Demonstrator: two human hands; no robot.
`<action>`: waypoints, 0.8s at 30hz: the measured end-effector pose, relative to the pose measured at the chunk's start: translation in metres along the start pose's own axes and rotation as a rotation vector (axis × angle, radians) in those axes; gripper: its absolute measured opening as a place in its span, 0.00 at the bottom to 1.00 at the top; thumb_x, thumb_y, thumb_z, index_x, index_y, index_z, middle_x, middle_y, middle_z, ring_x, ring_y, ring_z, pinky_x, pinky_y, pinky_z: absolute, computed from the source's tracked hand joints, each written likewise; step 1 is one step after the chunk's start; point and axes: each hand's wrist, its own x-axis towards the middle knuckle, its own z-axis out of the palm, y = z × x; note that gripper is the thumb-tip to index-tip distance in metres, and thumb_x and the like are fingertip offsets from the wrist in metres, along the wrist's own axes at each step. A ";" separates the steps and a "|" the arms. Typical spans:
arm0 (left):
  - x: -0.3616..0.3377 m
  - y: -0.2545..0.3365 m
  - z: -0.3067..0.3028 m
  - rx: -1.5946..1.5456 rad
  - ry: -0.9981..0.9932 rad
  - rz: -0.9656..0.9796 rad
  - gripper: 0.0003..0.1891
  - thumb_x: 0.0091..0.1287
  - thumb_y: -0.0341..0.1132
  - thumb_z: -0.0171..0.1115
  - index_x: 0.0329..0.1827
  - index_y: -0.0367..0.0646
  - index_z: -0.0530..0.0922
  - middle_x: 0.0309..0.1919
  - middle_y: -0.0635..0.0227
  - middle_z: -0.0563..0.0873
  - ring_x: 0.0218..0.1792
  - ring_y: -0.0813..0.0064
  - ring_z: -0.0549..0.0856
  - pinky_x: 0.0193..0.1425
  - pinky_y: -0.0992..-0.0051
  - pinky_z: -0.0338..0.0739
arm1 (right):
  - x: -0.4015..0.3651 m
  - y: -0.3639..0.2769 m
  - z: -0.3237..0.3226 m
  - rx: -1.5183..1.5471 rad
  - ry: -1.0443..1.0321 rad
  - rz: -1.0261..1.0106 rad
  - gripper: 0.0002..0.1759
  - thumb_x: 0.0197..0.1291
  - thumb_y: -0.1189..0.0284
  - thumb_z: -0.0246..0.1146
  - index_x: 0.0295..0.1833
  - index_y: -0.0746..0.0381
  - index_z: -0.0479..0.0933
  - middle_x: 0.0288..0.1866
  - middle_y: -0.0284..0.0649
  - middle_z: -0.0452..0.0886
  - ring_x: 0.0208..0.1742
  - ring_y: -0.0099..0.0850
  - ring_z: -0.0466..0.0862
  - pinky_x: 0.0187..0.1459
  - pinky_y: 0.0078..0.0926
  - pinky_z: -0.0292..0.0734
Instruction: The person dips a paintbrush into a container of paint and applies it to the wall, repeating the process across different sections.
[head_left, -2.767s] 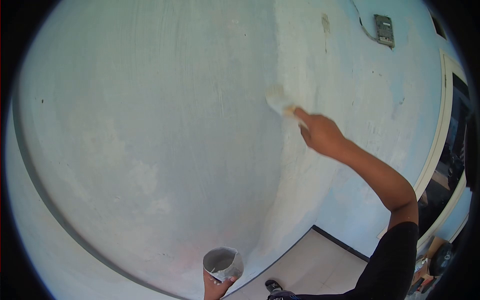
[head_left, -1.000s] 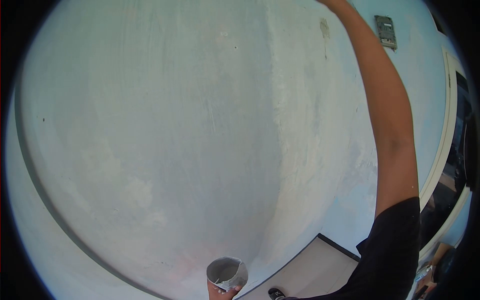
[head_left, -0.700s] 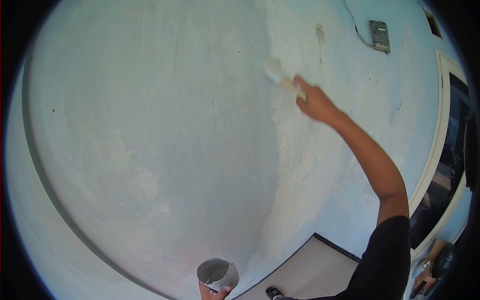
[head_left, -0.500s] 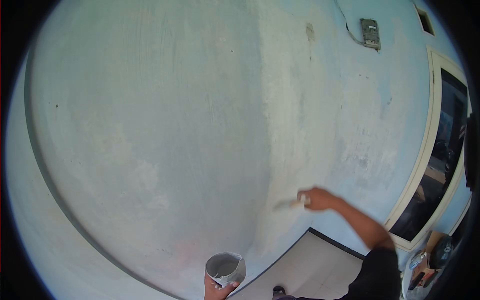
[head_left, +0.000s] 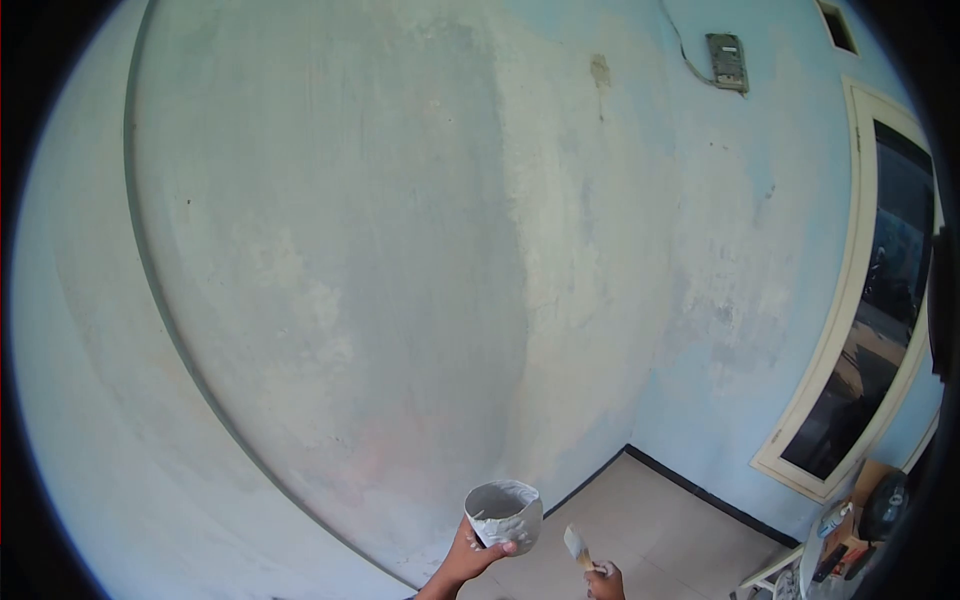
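Observation:
At the bottom centre my left hand is wrapped round a paint-smeared cup with a grey inside, its mouth tilted toward me. To the right of the cup, low in the view, my right hand grips a paintbrush by its wooden handle. The whitish bristles point up and left, apart from the cup. Behind them rises a wall with grey and whitish paint in patches over pale blue.
A grey vertical strip runs down the wall at left. A meter box with a cable hangs upper right. At right is a white-framed window, with boxes and a black bag below. Tiled floor shows at the bottom.
My right hand has come down and left from the wall with the brush, now near the cup. My left hand and the cup appear further right. The view has shifted.

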 end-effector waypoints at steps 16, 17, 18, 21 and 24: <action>-0.123 0.011 0.113 0.021 -0.171 -0.076 0.43 0.52 0.38 0.78 0.68 0.37 0.61 0.59 0.61 0.74 0.61 0.69 0.73 0.66 0.67 0.67 | -0.302 -0.101 -0.192 -0.375 0.560 -0.119 0.15 0.64 0.74 0.60 0.55 0.66 0.73 0.31 0.37 0.79 0.24 0.24 0.74 0.24 0.22 0.69; -0.126 0.011 0.114 0.024 -0.154 -0.086 0.43 0.52 0.38 0.78 0.68 0.38 0.61 0.59 0.61 0.74 0.61 0.70 0.73 0.66 0.67 0.67 | -0.316 -0.107 -0.206 -0.467 0.582 -0.126 0.16 0.63 0.75 0.61 0.55 0.67 0.73 0.31 0.39 0.79 0.25 0.25 0.76 0.26 0.23 0.71; -0.129 0.012 0.113 0.031 -0.140 -0.095 0.43 0.52 0.38 0.78 0.68 0.38 0.61 0.59 0.61 0.74 0.61 0.70 0.73 0.66 0.67 0.67 | -0.325 -0.136 -0.211 -0.556 0.604 -0.134 0.16 0.61 0.75 0.61 0.54 0.68 0.73 0.31 0.40 0.79 0.27 0.27 0.77 0.28 0.25 0.72; -0.128 0.015 0.110 0.026 -0.195 -0.106 0.44 0.52 0.38 0.78 0.69 0.38 0.60 0.59 0.61 0.74 0.61 0.70 0.73 0.66 0.67 0.67 | -0.332 -0.173 -0.219 -0.549 0.582 -0.163 0.22 0.60 0.75 0.61 0.60 0.66 0.69 0.32 0.44 0.80 0.30 0.32 0.81 0.36 0.32 0.76; -0.131 0.027 0.109 0.030 -0.252 -0.101 0.45 0.52 0.38 0.78 0.69 0.38 0.59 0.59 0.61 0.74 0.62 0.70 0.73 0.66 0.67 0.68 | -0.304 -0.150 -0.215 -0.366 0.701 -0.397 0.11 0.57 0.78 0.60 0.47 0.65 0.72 0.29 0.37 0.78 0.20 0.23 0.76 0.19 0.19 0.70</action>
